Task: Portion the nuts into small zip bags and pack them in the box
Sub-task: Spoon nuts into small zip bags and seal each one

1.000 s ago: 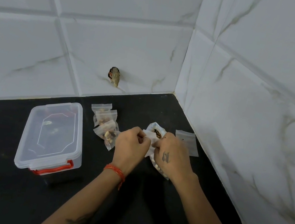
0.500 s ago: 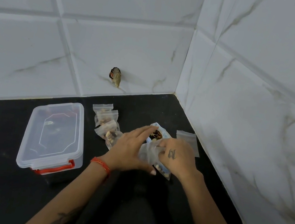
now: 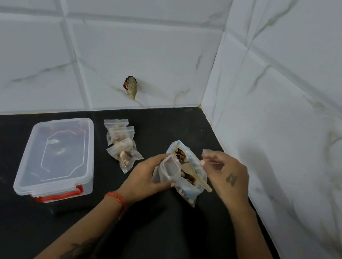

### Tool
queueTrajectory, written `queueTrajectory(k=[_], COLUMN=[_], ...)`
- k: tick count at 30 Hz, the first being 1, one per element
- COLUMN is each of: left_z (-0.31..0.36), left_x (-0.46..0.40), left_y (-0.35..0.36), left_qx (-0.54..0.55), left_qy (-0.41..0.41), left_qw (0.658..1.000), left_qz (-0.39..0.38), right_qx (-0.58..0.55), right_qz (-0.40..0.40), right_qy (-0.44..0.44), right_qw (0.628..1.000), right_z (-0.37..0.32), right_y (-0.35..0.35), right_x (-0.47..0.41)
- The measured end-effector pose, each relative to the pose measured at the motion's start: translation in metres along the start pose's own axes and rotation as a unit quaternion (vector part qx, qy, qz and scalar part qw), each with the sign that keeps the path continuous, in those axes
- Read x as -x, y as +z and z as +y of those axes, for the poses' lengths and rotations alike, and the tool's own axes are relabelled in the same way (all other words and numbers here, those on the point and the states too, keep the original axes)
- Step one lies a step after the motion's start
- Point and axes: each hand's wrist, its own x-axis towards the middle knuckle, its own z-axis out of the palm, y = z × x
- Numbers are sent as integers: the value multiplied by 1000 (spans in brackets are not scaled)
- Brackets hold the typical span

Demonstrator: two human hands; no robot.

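Our right hand (image 3: 226, 178) has let go, fingers relaxed above the spoon (image 3: 197, 176) at 3 o'clock of the small zip bag (image 3: 167, 170) our left hand (image 3: 145, 179) pinches open, so scooping comes next.

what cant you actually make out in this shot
All in the head view:
- Whether the box holds anything: its cloudy lid hides the inside.
- How many nuts are left in the big nut bag: the left hand and its empty small zip bag cover it.
- The right hand grip: blurred, fingertips unclear.
- Number of filled bags: they overlap.
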Motion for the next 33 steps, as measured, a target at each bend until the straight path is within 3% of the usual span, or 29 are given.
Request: queueTrajectory(k=[2, 4, 6, 9, 14, 20, 27, 30, 33], left_z=[-7, -14, -19, -28, -43, -48, -48, -50, -49], left_x=[5, 8, 10, 10, 16, 21, 22, 22, 21], left_y=[5, 10, 14, 16, 16, 18, 19, 20, 20], left_qx=[3, -9, -19, -15, -14, -18, -23, -14, -8], left_qy=[-20, -19, -24, -52, -79, -74, -63, -65, -61], left_qw=[1000, 999, 999, 997, 994, 994, 995, 995, 996], left_qz=[21, 41, 44, 47, 68, 77, 71, 73, 62], right_qx=[87, 148, 157, 138, 152, 149, 284, 256, 192], right_qz=[7, -45, -86, -85, -6, 48, -28, -64, -27], right_qy=[32, 57, 80, 97, 30, -110, -180, -189, -158], right_qw=[996, 986, 981, 982, 988, 981, 941, 946, 968], right_z=[14, 28, 36, 40, 31, 21, 31, 39, 44], right_y=[-1, 6, 16, 22, 22, 37, 43, 30, 26], right_x=[6, 11, 16, 15, 8, -8, -20, -17, -19])
